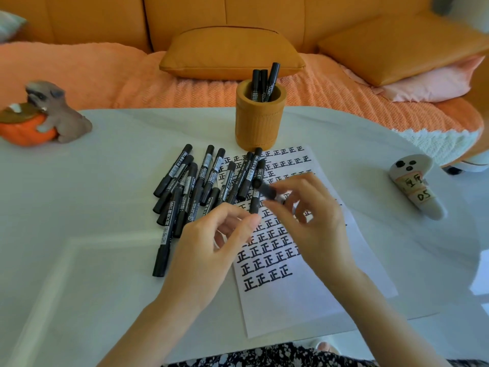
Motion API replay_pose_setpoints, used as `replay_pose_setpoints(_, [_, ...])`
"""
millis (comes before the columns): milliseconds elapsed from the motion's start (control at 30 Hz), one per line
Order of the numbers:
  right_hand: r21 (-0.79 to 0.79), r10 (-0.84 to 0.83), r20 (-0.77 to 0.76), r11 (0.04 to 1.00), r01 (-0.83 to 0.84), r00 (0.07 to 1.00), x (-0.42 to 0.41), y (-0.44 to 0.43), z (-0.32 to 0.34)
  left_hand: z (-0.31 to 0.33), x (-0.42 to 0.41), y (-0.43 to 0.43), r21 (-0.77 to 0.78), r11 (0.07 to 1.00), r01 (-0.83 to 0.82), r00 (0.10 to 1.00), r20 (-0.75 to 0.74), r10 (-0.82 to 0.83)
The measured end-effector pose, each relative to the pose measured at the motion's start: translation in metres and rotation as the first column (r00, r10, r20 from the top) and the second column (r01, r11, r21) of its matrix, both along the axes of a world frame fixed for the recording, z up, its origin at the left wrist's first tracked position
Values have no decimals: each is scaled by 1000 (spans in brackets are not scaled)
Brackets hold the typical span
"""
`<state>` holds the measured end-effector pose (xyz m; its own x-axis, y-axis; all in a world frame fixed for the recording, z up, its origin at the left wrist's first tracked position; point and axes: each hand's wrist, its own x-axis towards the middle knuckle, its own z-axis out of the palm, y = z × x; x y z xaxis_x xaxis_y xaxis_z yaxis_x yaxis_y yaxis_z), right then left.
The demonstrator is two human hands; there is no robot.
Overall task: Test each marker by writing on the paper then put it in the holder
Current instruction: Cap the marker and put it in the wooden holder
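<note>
A white paper [299,295] covered with rows of black written characters lies on the table. Left of it, and partly on it, is a pile of several black markers [185,189]. Behind the paper stands an orange holder [258,123] with three markers [263,83] upright in it. My right hand [315,221] hovers over the paper and pinches a blurred black marker [266,190] in its fingertips. My left hand [211,245] floats beside it with loosely curled fingers. Its thumb tip is close to the lower end of a lying marker [256,197], and nothing shows in its grasp.
A dog-and-pumpkin figurine [45,115] sits at the table's far left. A white ghost-shaped ornament [415,181] lies at the right. An orange sofa with cushions [230,54] runs behind the white table [79,260].
</note>
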<state>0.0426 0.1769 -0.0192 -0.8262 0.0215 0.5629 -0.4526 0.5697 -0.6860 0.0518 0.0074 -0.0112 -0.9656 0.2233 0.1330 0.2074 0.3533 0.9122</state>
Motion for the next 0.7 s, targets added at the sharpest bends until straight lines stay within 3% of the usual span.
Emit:
replay_pose_setpoints(167, [-327, -111, 107, 935, 140, 988, -47, 9, 27, 0, 1, 1, -34, 999, 16, 999, 28, -15])
replay_pose_setpoints(333, [-454, -178, -60, 881, 132, 982, -113, 13, 55, -2, -3, 1, -10, 1000, -7, 998, 69, 8])
replay_pose_setpoints(533, [-443, -282, -174, 878, 181, 943, -171, 10, 67, -2, -6, 3, -36, 999, 2, 997, 81, 1])
replay_pose_setpoints(700, [-214, -292, -139, 942, 259, 946, -192, 5, 58, -2, -10, 1, -51, 999, -4, 997, 83, 8])
